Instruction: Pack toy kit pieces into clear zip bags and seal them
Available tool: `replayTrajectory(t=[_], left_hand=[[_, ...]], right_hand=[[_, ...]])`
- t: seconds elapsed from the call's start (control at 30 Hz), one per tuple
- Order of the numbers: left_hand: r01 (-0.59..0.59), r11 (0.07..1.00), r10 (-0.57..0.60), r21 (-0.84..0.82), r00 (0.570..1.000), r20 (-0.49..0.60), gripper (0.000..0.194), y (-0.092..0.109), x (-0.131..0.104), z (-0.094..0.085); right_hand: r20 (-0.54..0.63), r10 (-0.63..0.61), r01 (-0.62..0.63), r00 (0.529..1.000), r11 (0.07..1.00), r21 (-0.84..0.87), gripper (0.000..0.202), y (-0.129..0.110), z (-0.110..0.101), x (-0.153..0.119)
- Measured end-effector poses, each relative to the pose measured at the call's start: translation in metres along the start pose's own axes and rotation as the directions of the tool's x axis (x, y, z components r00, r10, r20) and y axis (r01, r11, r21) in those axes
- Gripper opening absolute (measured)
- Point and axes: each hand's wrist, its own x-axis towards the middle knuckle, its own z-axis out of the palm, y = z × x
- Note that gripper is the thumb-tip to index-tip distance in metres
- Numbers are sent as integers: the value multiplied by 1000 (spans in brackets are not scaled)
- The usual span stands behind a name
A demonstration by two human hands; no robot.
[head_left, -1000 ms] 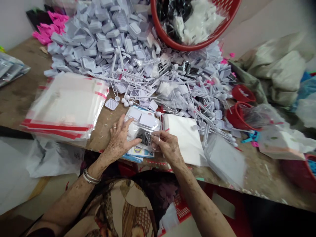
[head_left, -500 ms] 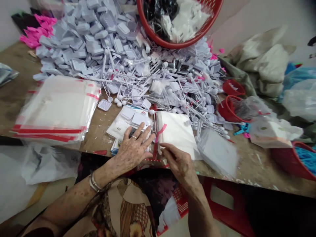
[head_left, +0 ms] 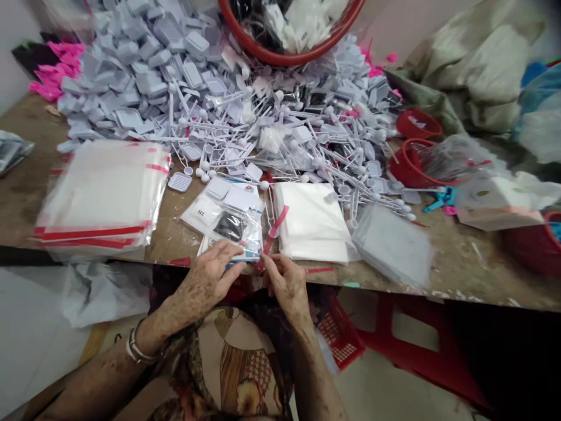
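A clear plastic packet [head_left: 248,216] lies at the near edge of the table, holding pale lilac plastic pieces, a small white sachet marked H2, a black sachet [head_left: 231,225] and a printed card. At its near edge my left hand [head_left: 214,275] is closed, fingers on top and thumb lower down. My right hand [head_left: 286,283] pinches at the packet's near right corner, thumb and index fingertip together. A thin red strip runs beside that corner. White scoops with long handles [head_left: 270,225] lie between the packet and a stack of white sheets [head_left: 311,225].
Clear bags with red strips [head_left: 105,187] are stacked left; translucent bags [head_left: 394,242] lie right. Behind is a large heap of lilac trays [head_left: 144,76] and scoops, with a red basket [head_left: 302,57] of sachets above. Small red baskets [head_left: 412,166] stand at right.
My left hand has drawn back from its spread position over the packet to the near edge, uncovering the black sachet. My right hand has moved left from the white stack to the packet's corner.
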Motion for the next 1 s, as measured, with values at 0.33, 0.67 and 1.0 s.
replayTrajectory(t=[0.33, 0.67, 1.0], left_hand=[[624, 160, -389, -765, 752, 532, 45, 24, -10, 54], [563, -192, -439, -804, 683, 583, 34, 40, 10, 53], [646, -124, -407, -753, 659, 633, 35, 34, 12, 56]], right_hand=[[92, 54, -82, 994, 935, 344, 27, 4, -6, -7], [-17, -70, 72, 997, 966, 249, 20, -5, -14, -11], [-330, -586, 417, 740, 785, -458, 9, 8, -13, -28]])
